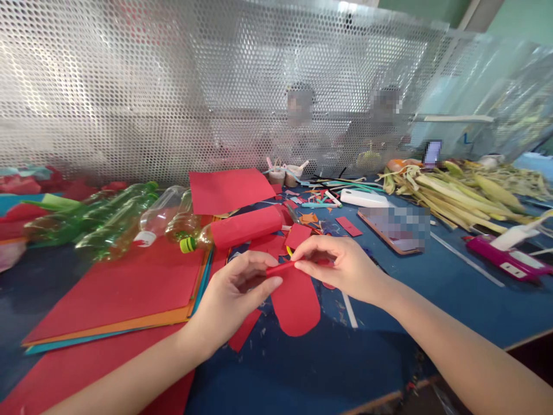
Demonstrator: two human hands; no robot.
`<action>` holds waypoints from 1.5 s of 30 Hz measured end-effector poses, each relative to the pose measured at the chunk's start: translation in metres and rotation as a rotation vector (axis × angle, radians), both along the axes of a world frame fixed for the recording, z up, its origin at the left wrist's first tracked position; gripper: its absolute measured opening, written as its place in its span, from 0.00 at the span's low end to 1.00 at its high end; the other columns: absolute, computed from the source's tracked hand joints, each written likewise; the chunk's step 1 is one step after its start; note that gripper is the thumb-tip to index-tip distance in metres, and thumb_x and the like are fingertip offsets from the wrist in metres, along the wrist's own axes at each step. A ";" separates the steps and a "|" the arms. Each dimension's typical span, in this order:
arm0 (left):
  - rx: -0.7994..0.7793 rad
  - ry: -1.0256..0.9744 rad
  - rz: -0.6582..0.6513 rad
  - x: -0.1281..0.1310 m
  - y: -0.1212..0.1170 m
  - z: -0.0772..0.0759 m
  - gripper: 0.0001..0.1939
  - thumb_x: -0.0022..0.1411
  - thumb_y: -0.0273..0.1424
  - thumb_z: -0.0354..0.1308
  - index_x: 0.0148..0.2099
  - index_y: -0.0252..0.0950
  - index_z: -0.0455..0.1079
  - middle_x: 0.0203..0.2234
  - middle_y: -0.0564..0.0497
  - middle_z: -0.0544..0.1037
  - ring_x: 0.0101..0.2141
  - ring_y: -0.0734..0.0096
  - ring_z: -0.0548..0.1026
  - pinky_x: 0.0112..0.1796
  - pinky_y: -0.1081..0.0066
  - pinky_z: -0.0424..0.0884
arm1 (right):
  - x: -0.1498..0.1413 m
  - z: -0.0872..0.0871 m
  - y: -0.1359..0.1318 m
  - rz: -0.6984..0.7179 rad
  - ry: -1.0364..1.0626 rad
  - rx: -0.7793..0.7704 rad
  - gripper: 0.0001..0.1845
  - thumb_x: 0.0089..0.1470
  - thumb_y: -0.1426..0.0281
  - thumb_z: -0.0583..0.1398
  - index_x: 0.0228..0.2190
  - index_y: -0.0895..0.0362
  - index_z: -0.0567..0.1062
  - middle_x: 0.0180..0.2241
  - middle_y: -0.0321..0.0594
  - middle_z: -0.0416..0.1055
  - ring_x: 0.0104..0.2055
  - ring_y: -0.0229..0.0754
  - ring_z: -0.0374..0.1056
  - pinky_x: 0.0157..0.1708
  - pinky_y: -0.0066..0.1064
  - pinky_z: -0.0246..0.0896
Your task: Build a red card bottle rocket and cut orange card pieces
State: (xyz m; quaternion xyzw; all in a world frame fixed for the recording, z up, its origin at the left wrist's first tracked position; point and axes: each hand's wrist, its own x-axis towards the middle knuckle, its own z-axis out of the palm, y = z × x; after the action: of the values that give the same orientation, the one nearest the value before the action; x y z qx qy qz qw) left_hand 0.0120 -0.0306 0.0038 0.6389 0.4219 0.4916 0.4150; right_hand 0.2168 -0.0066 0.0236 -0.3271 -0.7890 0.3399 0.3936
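Observation:
Between my two hands is a red paper piece (296,305) with a rounded lower end, its top edge rolled or folded over. My left hand (239,288) pinches the left end of that edge between thumb and fingers. The right end is pinched by my right hand (334,265). Just beyond them lies a plastic bottle wrapped in red paper (246,226), its yellow-green cap (188,245) pointing left. A strip of red paper (245,330) lies below my left hand.
Stacked coloured sheets (125,288) and several plastic bottles (121,219) lie left. A phone (391,230), a white glue gun or similar device (364,198), a pink power strip (507,256) and dried husks (466,193) are right. A perforated metal screen (151,98) stands behind; two people show beyond it.

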 end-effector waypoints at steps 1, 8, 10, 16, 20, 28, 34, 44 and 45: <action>0.016 0.003 0.001 0.000 0.000 -0.001 0.05 0.52 0.28 0.62 0.34 0.39 0.72 0.27 0.56 0.78 0.30 0.75 0.77 0.33 0.78 0.74 | 0.000 -0.001 0.000 0.024 -0.006 -0.007 0.02 0.54 0.73 0.61 0.32 0.56 0.74 0.31 0.36 0.75 0.33 0.35 0.72 0.36 0.25 0.69; 0.193 0.060 -0.023 -0.003 0.000 -0.009 0.07 0.56 0.24 0.59 0.37 0.41 0.73 0.30 0.57 0.79 0.29 0.78 0.77 0.32 0.82 0.74 | 0.000 -0.010 0.001 0.129 -0.007 0.094 0.10 0.55 0.75 0.61 0.40 0.54 0.74 0.39 0.36 0.76 0.40 0.35 0.72 0.42 0.26 0.68; 0.251 0.095 -0.032 -0.003 -0.001 -0.010 0.08 0.56 0.23 0.59 0.37 0.42 0.72 0.30 0.58 0.79 0.29 0.79 0.77 0.32 0.83 0.73 | 0.000 -0.012 0.001 0.126 -0.021 0.171 0.09 0.54 0.75 0.62 0.39 0.55 0.75 0.37 0.36 0.76 0.38 0.34 0.72 0.41 0.24 0.67; 0.335 0.208 -0.055 -0.007 -0.003 -0.009 0.07 0.58 0.23 0.58 0.38 0.41 0.72 0.29 0.57 0.80 0.29 0.79 0.78 0.33 0.83 0.74 | -0.002 -0.011 0.000 0.138 0.006 0.225 0.07 0.53 0.78 0.62 0.35 0.58 0.75 0.34 0.38 0.76 0.36 0.33 0.71 0.39 0.22 0.66; 0.340 0.211 -0.041 -0.006 -0.004 -0.008 0.06 0.59 0.24 0.58 0.37 0.40 0.72 0.29 0.56 0.80 0.30 0.78 0.79 0.33 0.82 0.75 | -0.003 -0.009 -0.002 0.131 0.002 0.222 0.05 0.54 0.79 0.61 0.34 0.58 0.74 0.33 0.38 0.76 0.34 0.33 0.71 0.37 0.23 0.66; 0.361 0.186 -0.015 -0.005 -0.004 -0.008 0.04 0.59 0.25 0.58 0.36 0.39 0.71 0.30 0.54 0.81 0.32 0.74 0.80 0.34 0.79 0.76 | 0.002 -0.006 -0.005 0.098 0.001 0.205 0.03 0.53 0.75 0.62 0.30 0.56 0.73 0.31 0.37 0.77 0.35 0.37 0.74 0.34 0.25 0.69; 0.401 0.171 0.027 -0.007 -0.005 -0.010 0.05 0.59 0.24 0.58 0.37 0.40 0.71 0.32 0.53 0.80 0.33 0.73 0.80 0.36 0.78 0.76 | 0.005 -0.005 -0.005 0.091 0.027 0.093 0.09 0.52 0.76 0.63 0.26 0.55 0.67 0.36 0.38 0.77 0.38 0.36 0.74 0.34 0.24 0.69; 0.653 0.344 0.028 -0.013 -0.002 -0.004 0.08 0.59 0.22 0.56 0.38 0.41 0.68 0.34 0.52 0.81 0.37 0.68 0.80 0.38 0.71 0.77 | 0.007 0.001 -0.003 0.138 0.041 -0.137 0.08 0.62 0.67 0.53 0.40 0.56 0.69 0.38 0.41 0.73 0.38 0.36 0.72 0.36 0.26 0.69; 0.678 0.368 0.023 -0.013 -0.002 -0.004 0.09 0.59 0.21 0.56 0.38 0.41 0.68 0.34 0.52 0.81 0.36 0.69 0.80 0.38 0.71 0.77 | 0.005 0.000 -0.003 0.128 0.018 -0.119 0.08 0.61 0.67 0.54 0.39 0.57 0.70 0.37 0.40 0.74 0.37 0.35 0.72 0.35 0.26 0.69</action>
State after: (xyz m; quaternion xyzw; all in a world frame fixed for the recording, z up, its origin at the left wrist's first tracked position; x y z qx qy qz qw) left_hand -0.0010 -0.0326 0.0000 0.8126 0.3102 0.4847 0.0920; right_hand 0.2220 -0.0093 0.0239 -0.2958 -0.7832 0.4134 0.3581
